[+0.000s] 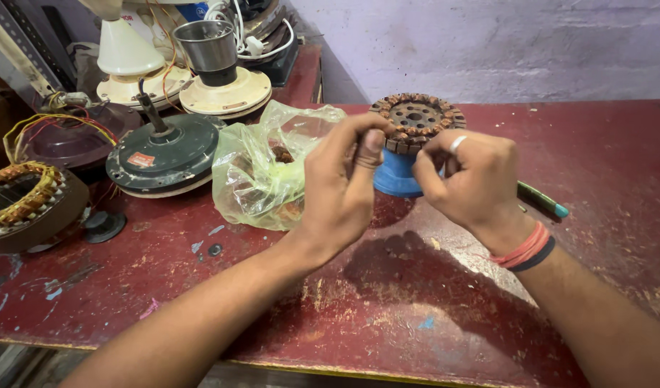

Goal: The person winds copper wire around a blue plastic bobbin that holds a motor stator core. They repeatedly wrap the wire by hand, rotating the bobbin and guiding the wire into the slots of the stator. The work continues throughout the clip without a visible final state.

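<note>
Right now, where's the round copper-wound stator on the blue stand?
In the head view, the round copper-wound stator sits at centre-back of the red table, between the left hand and right hand, right of the yellow-green plastic bag.

A crumpled, translucent yellow-green plastic bag (262, 169) is seen lying on the red tabletop (416, 302), at about ten o'clock from the middle. At nine o'clock of it, a small red-and-white label (141, 160) is stuck on a dark round motor cover (165, 154).

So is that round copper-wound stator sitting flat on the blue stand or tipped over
Sitting flat. The stator rests level on the blue stand, its holed face up, while the left hand and right hand touch its near edge.
</note>
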{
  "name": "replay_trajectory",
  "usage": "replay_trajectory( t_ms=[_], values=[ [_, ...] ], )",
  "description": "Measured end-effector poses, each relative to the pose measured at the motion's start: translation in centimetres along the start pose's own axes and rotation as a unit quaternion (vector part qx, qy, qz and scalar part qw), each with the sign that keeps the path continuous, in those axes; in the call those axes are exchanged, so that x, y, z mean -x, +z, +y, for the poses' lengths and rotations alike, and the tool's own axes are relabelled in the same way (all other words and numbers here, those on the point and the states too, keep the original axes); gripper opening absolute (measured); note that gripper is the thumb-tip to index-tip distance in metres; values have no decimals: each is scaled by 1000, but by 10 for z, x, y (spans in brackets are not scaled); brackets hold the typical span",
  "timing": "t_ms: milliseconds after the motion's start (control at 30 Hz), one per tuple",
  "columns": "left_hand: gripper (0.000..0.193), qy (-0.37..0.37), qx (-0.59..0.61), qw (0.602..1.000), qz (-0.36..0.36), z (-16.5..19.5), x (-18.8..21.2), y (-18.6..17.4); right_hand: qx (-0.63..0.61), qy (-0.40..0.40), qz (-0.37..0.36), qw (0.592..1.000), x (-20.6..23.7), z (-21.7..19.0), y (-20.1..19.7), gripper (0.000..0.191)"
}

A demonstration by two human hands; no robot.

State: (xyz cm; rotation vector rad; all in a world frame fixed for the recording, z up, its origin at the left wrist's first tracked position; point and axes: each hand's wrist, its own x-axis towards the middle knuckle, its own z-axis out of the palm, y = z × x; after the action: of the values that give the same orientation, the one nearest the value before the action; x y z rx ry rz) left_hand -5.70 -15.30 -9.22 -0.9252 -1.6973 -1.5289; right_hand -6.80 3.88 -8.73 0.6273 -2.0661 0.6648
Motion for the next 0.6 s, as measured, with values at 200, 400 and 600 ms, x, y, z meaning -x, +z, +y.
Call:
replay_trajectory(
  t_ms=[200,400,600],
  values=[
    [27,137,-258,951,-99,3,-11,-11,21,-28,-176,984,-7,-5,2,19],
    [17,-27,-338,908,-245,-17,-15,-13,-116,-126,-163,972,-1,-17,0,9],
    [23,-107,-118,964,-211,-32,-17,-18,-100,-166,-41,980,-3,-12,-4,13]
  ],
)
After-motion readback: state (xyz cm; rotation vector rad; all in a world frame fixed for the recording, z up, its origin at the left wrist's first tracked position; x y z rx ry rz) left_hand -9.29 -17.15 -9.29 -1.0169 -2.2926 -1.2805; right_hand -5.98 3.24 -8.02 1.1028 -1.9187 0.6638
